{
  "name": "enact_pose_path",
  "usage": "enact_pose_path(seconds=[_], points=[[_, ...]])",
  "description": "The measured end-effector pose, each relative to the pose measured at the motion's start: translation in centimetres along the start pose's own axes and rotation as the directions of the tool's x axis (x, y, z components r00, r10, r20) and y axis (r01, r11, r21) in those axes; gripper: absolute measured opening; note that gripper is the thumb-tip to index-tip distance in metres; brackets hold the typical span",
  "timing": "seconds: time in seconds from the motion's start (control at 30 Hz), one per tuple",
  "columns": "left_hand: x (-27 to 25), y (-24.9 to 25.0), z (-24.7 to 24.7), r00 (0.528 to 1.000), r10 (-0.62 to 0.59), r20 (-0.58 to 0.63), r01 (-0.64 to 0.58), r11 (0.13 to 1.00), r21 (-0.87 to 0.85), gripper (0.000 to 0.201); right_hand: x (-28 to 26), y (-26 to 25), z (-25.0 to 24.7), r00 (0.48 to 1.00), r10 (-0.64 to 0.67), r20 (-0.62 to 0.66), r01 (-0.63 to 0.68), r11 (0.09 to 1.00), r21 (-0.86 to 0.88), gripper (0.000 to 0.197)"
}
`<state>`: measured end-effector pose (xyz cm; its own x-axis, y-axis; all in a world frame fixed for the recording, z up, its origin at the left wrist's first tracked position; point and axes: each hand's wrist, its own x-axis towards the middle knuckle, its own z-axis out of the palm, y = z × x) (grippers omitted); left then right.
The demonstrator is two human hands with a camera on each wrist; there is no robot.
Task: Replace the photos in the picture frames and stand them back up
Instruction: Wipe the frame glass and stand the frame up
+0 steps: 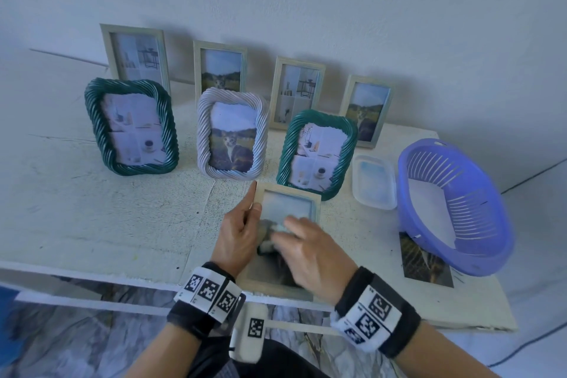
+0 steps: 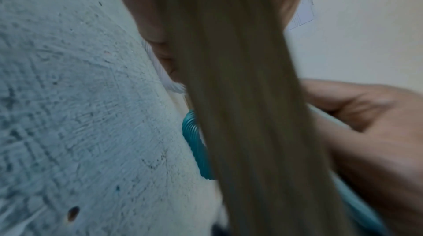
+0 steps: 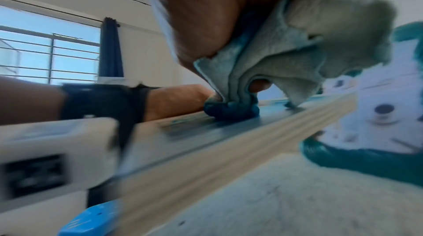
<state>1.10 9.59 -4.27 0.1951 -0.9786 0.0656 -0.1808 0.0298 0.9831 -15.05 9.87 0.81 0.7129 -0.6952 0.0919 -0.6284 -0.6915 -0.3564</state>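
Observation:
A pale wooden picture frame lies face up at the table's front edge; its rail shows close up in the left wrist view and the right wrist view. My left hand grips its left edge, thumb on the front. My right hand presses a crumpled grey-green cloth onto the glass; the cloth is bunched under my fingers. A loose cat photo lies at the right, partly under the basket.
Several frames stand behind: a green twisted frame, a white twisted frame, another green frame and plain wooden frames along the wall. A clear plastic lid and a purple basket sit at the right.

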Motion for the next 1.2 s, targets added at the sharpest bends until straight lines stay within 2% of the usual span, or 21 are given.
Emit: enact_pose_path(seconds=[0.13, 0.23, 0.33, 0.4, 0.47, 0.63, 0.73, 0.87, 0.97, 1.13, 1.2], points=[[0.0, -0.2, 0.2, 1.000, 0.010, 0.007, -0.010, 1.000, -0.008, 0.045, 2.3, 2.3, -1.2, 0.979, 0.151, -0.138, -0.160, 0.985, -0.057, 0.009], [0.1, 0.2, 0.0, 1.000, 0.012, -0.004, -0.012, 1.000, -0.003, 0.044, 1.2, 0.9, -0.4, 0.986, 0.127, -0.104, -0.128, 0.992, -0.005, 0.009], [0.2, 0.2, -0.6, 0.999, -0.005, -0.044, 0.005, 1.000, 0.018, 0.044, -1.0, -1.4, 0.2, 1.000, 0.016, -0.007, -0.016, 0.995, 0.098, 0.013], [0.4, 0.3, -0.8, 0.998, -0.013, -0.056, 0.013, 1.000, 0.011, 0.043, -1.4, -1.2, -0.1, 0.999, -0.035, -0.001, 0.035, 0.995, 0.095, 0.011], [0.5, 0.7, -0.8, 0.998, -0.006, -0.055, 0.006, 1.000, 0.003, 0.043, -0.6, 0.0, -0.7, 1.000, -0.011, -0.026, 0.012, 1.000, 0.027, 0.009], [0.9, 1.0, -0.8, 0.998, -0.004, -0.064, 0.001, 0.999, -0.047, 0.043, 2.1, 2.2, -1.7, 0.969, 0.179, -0.167, -0.195, 0.977, -0.081, 0.015], [1.2, 0.7, -0.9, 0.997, -0.026, -0.072, 0.022, 0.999, -0.045, 0.043, 1.5, 0.8, -0.8, 0.970, 0.186, -0.154, -0.192, 0.981, -0.028, 0.013], [1.1, 0.2, -1.7, 0.996, -0.018, -0.088, 0.018, 1.000, -0.006, 0.044, -1.4, -2.1, 0.2, 0.997, 0.067, -0.050, -0.063, 0.995, 0.071, 0.014], [1.1, 0.0, -1.9, 0.996, -0.021, -0.083, 0.020, 1.000, -0.019, 0.044, -1.3, -1.6, 0.1, 1.000, 0.002, -0.030, -0.002, 1.000, -0.022, 0.013], [0.8, 0.1, -1.1, 0.999, -0.005, -0.032, 0.004, 0.999, -0.042, 0.045, 2.5, 1.6, -1.6, 0.978, 0.156, -0.139, -0.173, 0.978, -0.118, 0.011], [0.8, 0.1, -1.0, 0.999, -0.017, -0.030, 0.015, 0.999, -0.043, 0.044, 2.4, 0.9, -1.3, 0.983, 0.133, -0.128, -0.145, 0.986, -0.086, 0.011]])
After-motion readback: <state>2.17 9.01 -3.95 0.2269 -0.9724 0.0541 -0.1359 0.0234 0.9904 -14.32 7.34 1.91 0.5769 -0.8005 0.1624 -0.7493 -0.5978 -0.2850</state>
